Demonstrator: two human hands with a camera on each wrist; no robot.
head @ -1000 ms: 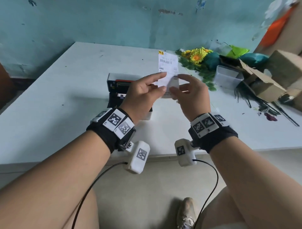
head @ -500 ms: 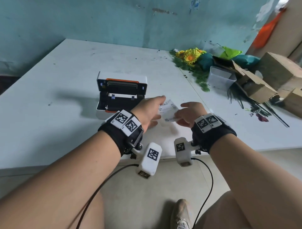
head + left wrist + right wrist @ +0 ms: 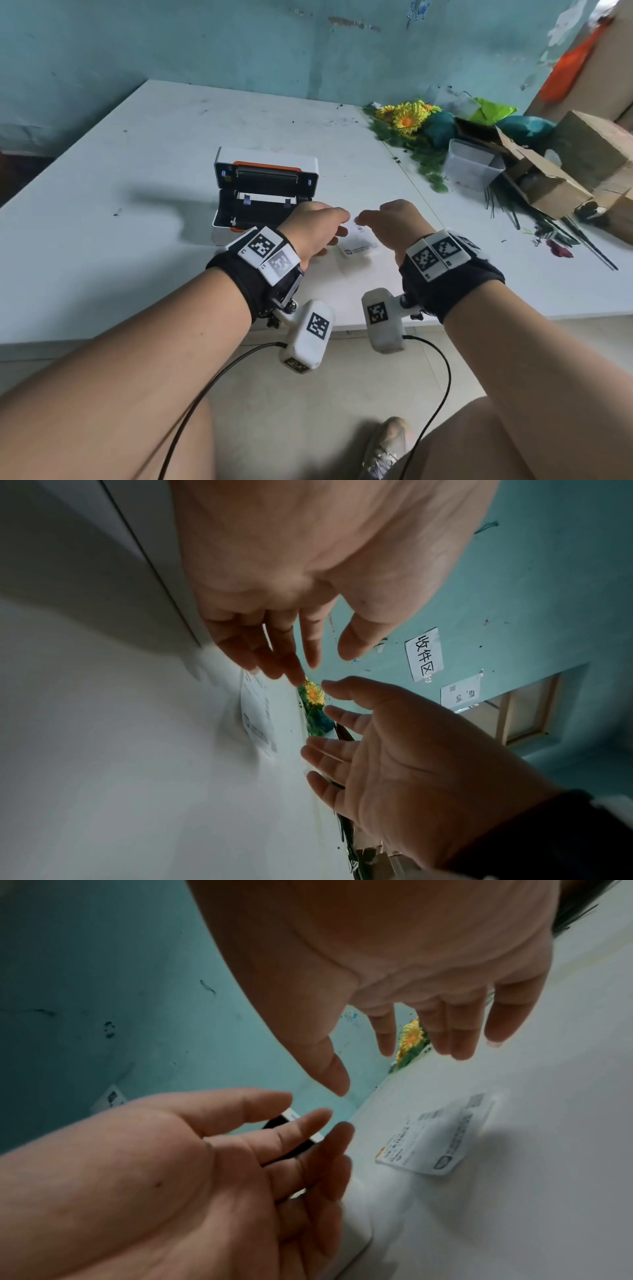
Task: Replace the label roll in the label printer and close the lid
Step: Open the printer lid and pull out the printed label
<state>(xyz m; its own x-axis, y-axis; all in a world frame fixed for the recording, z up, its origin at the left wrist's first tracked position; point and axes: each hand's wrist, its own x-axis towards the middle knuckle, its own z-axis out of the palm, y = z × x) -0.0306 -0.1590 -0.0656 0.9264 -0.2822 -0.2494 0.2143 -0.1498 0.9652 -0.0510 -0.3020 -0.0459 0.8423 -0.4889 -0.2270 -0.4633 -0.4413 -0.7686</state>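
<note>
The white label printer (image 3: 263,192) stands on the table with its lid raised, showing an orange-trimmed print bar; a white strip lies in its bay. A printed label (image 3: 358,245) lies flat on the table just right of the printer, also seen as the label (image 3: 257,718) and the label (image 3: 441,1139). My left hand (image 3: 325,229) hovers over the label's left edge with relaxed fingers, holding nothing. My right hand (image 3: 383,219) hovers over its far right side, fingers straight and apart. Both palms, the left hand (image 3: 318,658) and the right hand (image 3: 387,1042), are bare.
The white table (image 3: 137,240) has artificial sunflowers (image 3: 407,118), a clear plastic tub (image 3: 472,168), cardboard boxes (image 3: 544,178) and dark stems (image 3: 582,240) at the back right. A teal wall (image 3: 239,44) runs behind. The front edge is under my wrists.
The label was held up in both hands a second ago. It came down to the table beside the printer, and both hands have let go and lifted slightly.
</note>
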